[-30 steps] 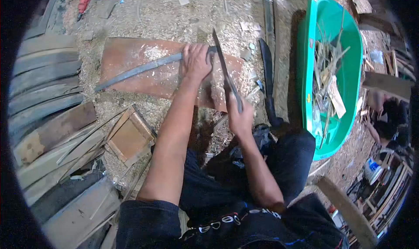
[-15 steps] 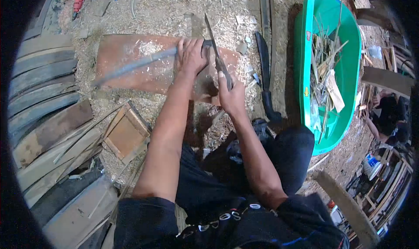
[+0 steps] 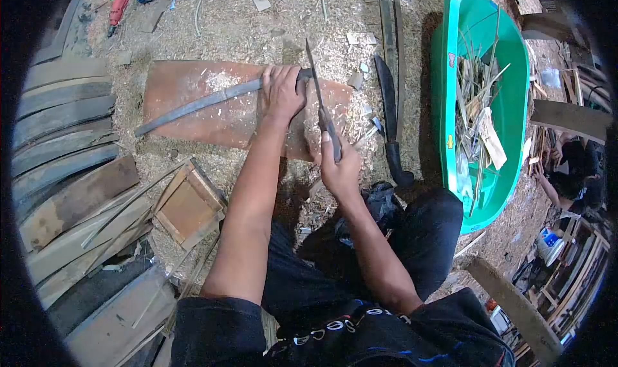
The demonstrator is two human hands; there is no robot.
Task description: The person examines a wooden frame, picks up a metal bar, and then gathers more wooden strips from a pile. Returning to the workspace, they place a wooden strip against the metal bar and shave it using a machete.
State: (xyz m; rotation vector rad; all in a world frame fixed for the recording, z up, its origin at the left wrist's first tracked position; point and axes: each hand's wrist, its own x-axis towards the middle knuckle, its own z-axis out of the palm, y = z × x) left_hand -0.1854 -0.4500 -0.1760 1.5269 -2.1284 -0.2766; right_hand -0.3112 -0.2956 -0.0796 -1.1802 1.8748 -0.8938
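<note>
A long, curved grey strip (image 3: 215, 97) lies slantwise over a reddish-brown board (image 3: 187, 84) strewn with shavings. My left hand (image 3: 283, 93) is wrapped round the strip near its right end. In my right hand (image 3: 341, 170) is the handle of a narrow-bladed saw or knife (image 3: 317, 77), its blade pointing away from me and passing at the strip's right end. Whether the blade touches the strip I cannot tell. Right of the board lies a dark machete-like blade (image 3: 387, 100) with a black handle.
A green tub (image 3: 450, 116) with wood scraps stands at the right. Curved planks (image 3: 64, 112) line the left, near a small wooden frame (image 3: 190, 203). A red drill (image 3: 118, 8) lies top left. Another person (image 3: 573, 167) is at far right.
The blade in my right hand has moved slightly towards me, and that hand has come down a little. The whole view has shifted slightly. My left hand keeps its hold.
</note>
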